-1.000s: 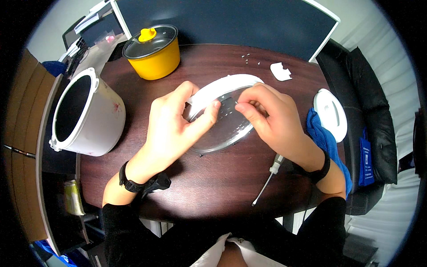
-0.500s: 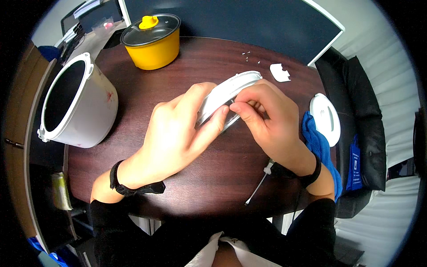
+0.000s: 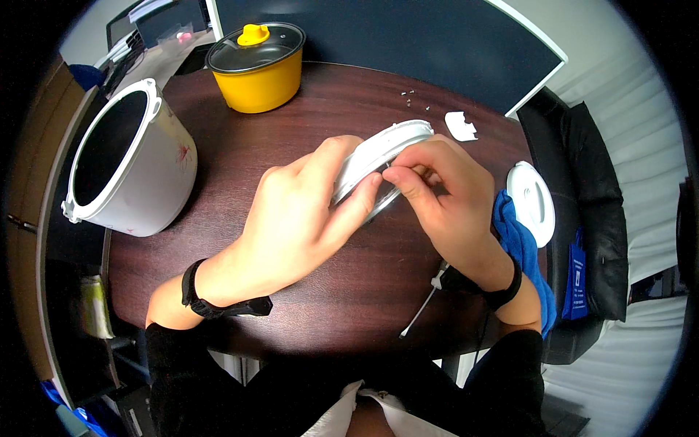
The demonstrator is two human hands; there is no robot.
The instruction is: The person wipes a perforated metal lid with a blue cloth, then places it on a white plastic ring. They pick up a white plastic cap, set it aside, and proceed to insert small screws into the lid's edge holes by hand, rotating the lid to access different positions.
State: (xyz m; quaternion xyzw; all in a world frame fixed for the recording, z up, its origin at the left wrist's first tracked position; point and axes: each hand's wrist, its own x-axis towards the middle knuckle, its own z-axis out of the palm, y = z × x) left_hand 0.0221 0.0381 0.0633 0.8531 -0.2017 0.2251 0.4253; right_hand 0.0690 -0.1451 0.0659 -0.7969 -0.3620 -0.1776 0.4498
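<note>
My left hand grips a round white lid-like part, with the thumb on its near side and the fingers behind. The part is tilted on edge above the table. At its inner face, my right hand pinches thumb and forefinger together. A tiny metallic bit shows at those fingertips, too small to name. Below my right wrist lies a screwdriver with a metal shaft, its handle partly hidden by the wrist. Several small screws and a notched white plastic piece rest beyond my hands.
A white appliance body with a dark opening stands at the left. Behind it sits a yellow pot with a glass lid. At the right edge, a blue cloth lies beside a white oval cover. A dark partition borders the back.
The whole view has shifted slightly. My hands keep nearly the same pose on the white part, and the things on the table stay in place.
</note>
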